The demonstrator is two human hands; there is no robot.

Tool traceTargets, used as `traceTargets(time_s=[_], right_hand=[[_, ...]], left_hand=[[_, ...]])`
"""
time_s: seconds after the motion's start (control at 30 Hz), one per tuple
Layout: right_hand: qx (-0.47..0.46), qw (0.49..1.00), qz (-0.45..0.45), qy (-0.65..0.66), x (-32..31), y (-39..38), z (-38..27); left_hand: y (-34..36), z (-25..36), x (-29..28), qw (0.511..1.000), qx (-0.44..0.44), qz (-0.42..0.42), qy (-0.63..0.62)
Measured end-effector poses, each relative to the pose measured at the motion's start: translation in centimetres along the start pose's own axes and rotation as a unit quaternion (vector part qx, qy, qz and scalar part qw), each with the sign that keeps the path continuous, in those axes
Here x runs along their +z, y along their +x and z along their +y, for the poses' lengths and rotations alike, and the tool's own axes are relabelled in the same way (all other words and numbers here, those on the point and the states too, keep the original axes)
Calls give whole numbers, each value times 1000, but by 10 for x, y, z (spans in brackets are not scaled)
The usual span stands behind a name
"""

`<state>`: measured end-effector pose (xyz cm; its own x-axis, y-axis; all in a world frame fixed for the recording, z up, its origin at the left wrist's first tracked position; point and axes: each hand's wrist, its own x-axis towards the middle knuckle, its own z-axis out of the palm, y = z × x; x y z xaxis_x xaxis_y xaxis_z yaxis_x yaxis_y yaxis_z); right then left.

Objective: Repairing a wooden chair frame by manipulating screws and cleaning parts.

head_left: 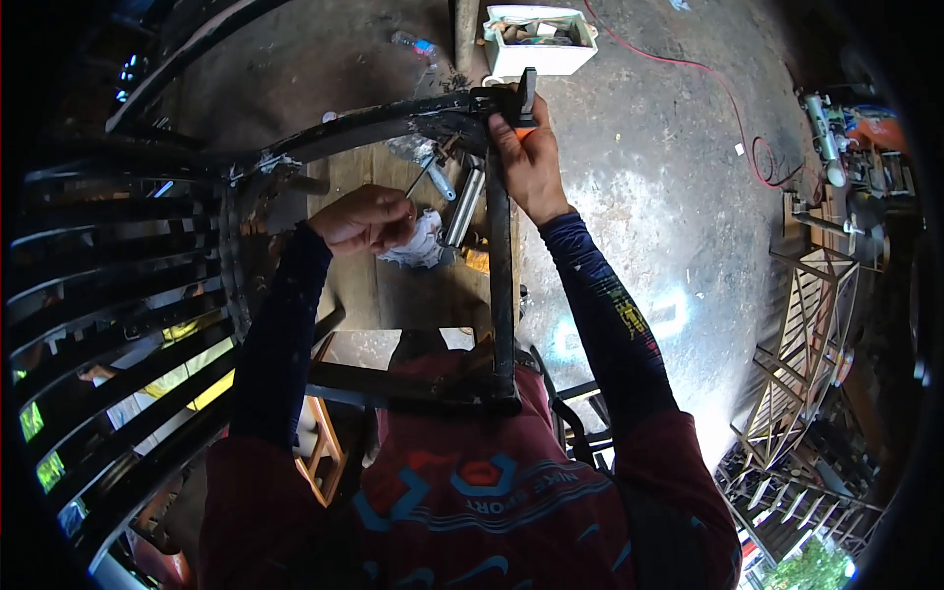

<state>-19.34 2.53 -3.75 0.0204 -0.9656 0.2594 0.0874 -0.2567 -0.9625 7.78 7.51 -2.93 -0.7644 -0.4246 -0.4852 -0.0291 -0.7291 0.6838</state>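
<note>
Grey concrete floor (629, 211) spreads out to the right, and over the wooden board (349, 285) in front of the worker stands a dark slatted chair frame (502, 265), its slats filling the left side and its near rail crossing close to the body. Off on the far right leans a rusty-looking slatted rack (804, 329); beyond the frame sits a white crate (539, 63) full of odds and ends, with a red hose (678, 62) snaking past it and a clear plastic bottle (423, 47) lying to its left. The frame's side rail stands between the two hands. The right hand (536, 172) is clamped on the frame's far corner, thumb on top. The left hand (366, 221), inside the frame, has its fingers pinched together on a thin rod (421, 180), which slants up and away from the fingertips. Just beside that hand lies a crumpled white cloth (418, 246).
</note>
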Motion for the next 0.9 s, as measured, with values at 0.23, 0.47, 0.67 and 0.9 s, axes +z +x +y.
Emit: traceTargets(time_s=[0.23,0.47,0.67,0.9], right_hand=[[-30,998,3,-60,-3,-9,2],[45,998,-4,37,10,-14,-21],[48,999,-3,9,-2,-15,-9],[51,997,-1,50,6,-12,-13]], left_hand=[[43,-107,-99,962,-62,251,89],[107,-243,-120,685,-138,291,654],[34,-124,-89,908,-75,279,305],[-14,-25,16,926,159,275,-206]])
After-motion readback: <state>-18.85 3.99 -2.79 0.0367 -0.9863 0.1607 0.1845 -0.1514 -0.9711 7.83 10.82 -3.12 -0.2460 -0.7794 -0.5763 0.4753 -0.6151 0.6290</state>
